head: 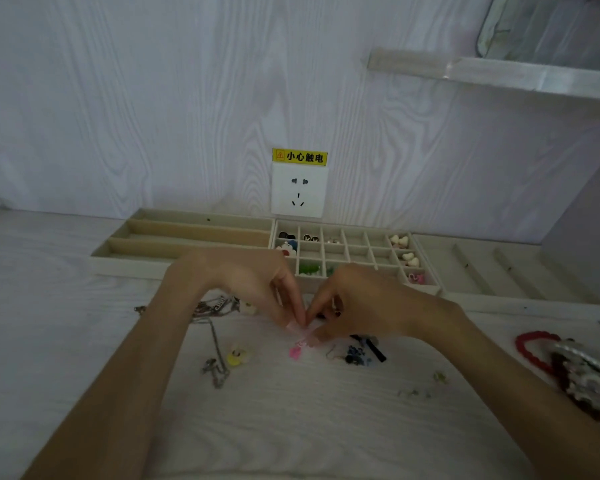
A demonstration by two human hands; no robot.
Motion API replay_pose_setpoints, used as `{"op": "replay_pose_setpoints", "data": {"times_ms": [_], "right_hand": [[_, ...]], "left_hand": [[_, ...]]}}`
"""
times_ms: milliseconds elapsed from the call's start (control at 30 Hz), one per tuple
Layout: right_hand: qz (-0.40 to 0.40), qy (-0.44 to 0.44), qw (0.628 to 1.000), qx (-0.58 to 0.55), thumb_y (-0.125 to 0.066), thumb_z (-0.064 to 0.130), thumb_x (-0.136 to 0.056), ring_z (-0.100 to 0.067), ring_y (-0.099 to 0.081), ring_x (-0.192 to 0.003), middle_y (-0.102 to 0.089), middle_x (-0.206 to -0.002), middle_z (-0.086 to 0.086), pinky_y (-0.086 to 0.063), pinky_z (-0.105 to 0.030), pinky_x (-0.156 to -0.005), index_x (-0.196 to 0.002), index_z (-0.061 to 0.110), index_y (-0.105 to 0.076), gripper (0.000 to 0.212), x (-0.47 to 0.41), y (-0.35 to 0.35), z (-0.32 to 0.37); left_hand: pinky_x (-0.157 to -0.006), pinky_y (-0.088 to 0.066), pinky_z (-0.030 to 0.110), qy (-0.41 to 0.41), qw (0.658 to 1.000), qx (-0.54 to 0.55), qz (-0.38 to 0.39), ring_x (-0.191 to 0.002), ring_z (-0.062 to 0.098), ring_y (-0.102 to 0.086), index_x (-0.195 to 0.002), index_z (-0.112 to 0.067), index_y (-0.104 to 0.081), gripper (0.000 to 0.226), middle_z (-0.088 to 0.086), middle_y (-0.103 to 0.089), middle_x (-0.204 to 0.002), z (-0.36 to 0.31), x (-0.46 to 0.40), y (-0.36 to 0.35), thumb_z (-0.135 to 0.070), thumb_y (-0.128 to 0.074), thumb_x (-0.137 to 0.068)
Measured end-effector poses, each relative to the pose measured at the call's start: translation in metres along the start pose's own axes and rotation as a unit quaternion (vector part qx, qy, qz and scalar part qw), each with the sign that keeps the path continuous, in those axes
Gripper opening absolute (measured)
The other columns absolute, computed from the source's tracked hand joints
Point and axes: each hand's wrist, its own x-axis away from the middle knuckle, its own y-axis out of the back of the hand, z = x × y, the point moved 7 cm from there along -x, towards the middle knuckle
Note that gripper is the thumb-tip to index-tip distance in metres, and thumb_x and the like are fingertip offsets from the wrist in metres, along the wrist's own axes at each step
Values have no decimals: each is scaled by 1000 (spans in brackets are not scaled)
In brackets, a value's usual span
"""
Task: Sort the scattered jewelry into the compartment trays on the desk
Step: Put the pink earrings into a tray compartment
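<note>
Two bare forearms reach in from the bottom edge and meet over the white desk [291, 427]. The left hand [253, 282] and right hand [357, 303] come together fingertip to fingertip, both pinching a small clear packet [309, 329] with a pink charm [296, 351] dangling just under it. At 9 o'clock from the charm lie a yellow charm [235, 356] and a silver chain [215, 362]; at 3 o'clock sits a dark blue earring [357, 355]. A red bracelet [530, 348] lies far out at 3 o'clock. At 12 o'clock, beyond the hands, the grid tray [357, 252] holds white hearts [404, 251] and other small pieces, and the long-slot tray [187, 237] touches its left side.
</note>
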Motion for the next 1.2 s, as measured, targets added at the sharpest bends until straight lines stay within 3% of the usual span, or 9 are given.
{"op": "replay_pose_setpoints", "data": {"times_ms": [100, 233, 433, 600, 800, 900, 1000, 1067, 1200], "right_hand": [[-5, 2, 1000, -11, -74, 41, -75, -5, -52, -56, -66, -69, 4, -39, -23, -56, -95, 32, -74, 22, -1, -1, -2], [16, -2, 999, -43, -76, 34, -75, -2, -47, -53, -60, -63, 4, -40, -24, -58, -90, 28, -75, 16, -4, -6, -3], [52, -22, 997, -44, -75, 31, -77, -6, -46, -56, -57, -65, -2, -38, -23, -59, -93, 24, -74, 18, -5, -13, -4], [18, -38, 998, -40, -73, 24, -80, 10, -52, -53, -55, -49, 30, -37, -6, -53, -93, 22, -76, 14, 0, -1, -6], [48, -29, 998, -2, -72, 25, -79, -20, -63, -73, -73, -84, -5, -46, -24, -66, -96, 21, -75, 18, 4, 2, -9], [57, -48, 997, -31, -71, 28, -80, -10, -62, -71, -72, -85, -1, -44, -16, -63, -96, 26, -73, 16, 9, 11, -12], [40, -49, 995, -71, -75, 17, -77, 0, -63, -71, -71, -89, 6, -49, -11, -66, -103, 24, -70, 27, 16, 30, -14], [-6, -31, 996, -79, -78, 11, -72, -3, -63, -73, -68, -94, 11, -51, -14, -66, -106, 24, -65, 39, 21, 44, -13], [-132, -31, 986, -96, -82, 15, -67, -6, -64, -74, -64, -99, 8, -50, -16, -59, -105, 23, -56, 46, 33, 74, -21]], "left_hand": [[-60, -37, 1, 22, 1000, -16, 15, -62, -15, -55, -100, -18, -74, 20, -18, -68, -79, 3, 1, -2, -19, -74, -80], [-70, -39, 7, 48, 998, -45, 18, -73, -10, -60, -96, -30, -74, 17, -21, -70, -81, 10, 0, -4, -29, -75, -78], [-80, -45, 12, 78, 995, -54, -5, -77, -10, -60, -93, -32, -75, 27, -22, -71, -85, 2, -3, -8, -50, -74, -72], [-82, -47, 17, 93, 991, -90, -33, -76, -6, -60, -82, -33, -74, 24, -23, -69, -80, -2, -11, -12, -52, -77, -67], [-75, -46, 11, 71, 994, -88, -9, -74, -10, -60, -82, -34, -74, 18, -26, -69, -75, -8, -11, -16, -48, -75, -71], [-69, -43, 7, 50, 997, -57, 0, -67, -12, -60, -82, -29, -72, 17, -24, -69, -72, -11, -6, -14, -45, -72, -75], [-66, -43, 11, 31, 999, 14, -35, -65, -7, -61, -90, -23, -69, 22, -17, -72, -76, -15, -1, -2, -41, -69, -77], [-63, -42, 17, 26, 993, 71, -91, -60, -7, -57, -90, -28, -68, 18, -18, -71, -73, -16, 3, 10, -40, -68, -77], [-46, -27, 11, 28, 962, 209, -175, -50, -5, -44, -95, -27, -71, 24, -19, -55, -56, -12, 1, 22, -41, -63, -78]]}}
